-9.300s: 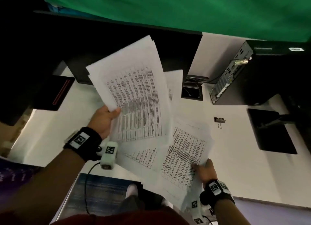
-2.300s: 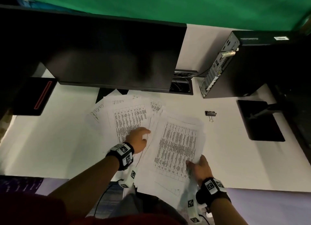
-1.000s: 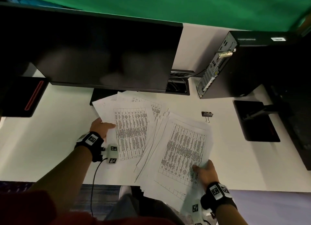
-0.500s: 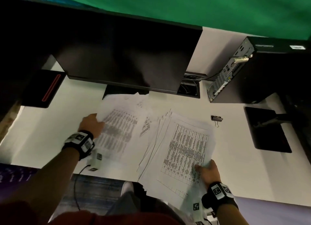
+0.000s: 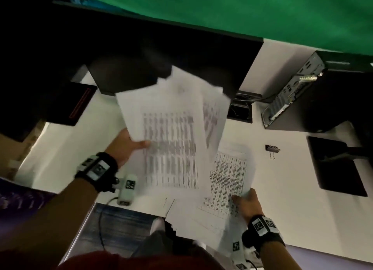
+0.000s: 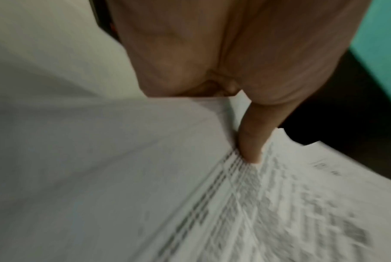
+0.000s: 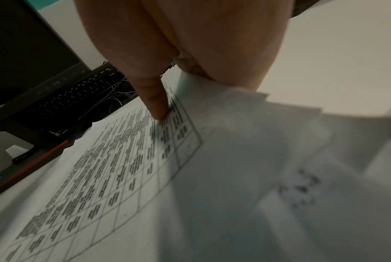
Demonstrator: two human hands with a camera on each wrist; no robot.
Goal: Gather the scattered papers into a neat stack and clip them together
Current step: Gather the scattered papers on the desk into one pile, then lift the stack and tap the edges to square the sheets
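My left hand [image 5: 129, 144] pinches a bunch of printed sheets [image 5: 171, 132] at their left edge, thumb on top, and holds them up off the white desk [image 5: 66, 148]; the left wrist view shows the thumb [image 6: 250, 140] lying on the printed sheet [image 6: 268, 203]. My right hand [image 5: 247, 204] grips the lower right corner of a second stack of papers [image 5: 228, 181] that lies on the desk and juts over its near edge; its thumb [image 7: 154, 99] presses on the table print [image 7: 114, 170]. A black binder clip [image 5: 272, 149] lies on the desk to the right of the papers.
A dark monitor [image 5: 161, 53] stands behind the papers, with a keyboard [image 7: 78, 88] under it. A black computer tower [image 5: 314, 96] and a black pad [image 5: 335, 166] sit at the right, a black box [image 5: 72, 104] with a red stripe at the left.
My left hand has taken hold of the left-hand sheets and lifted them off the desk, swinging them up toward the monitor. The right hand has kept its hold on the other stack.
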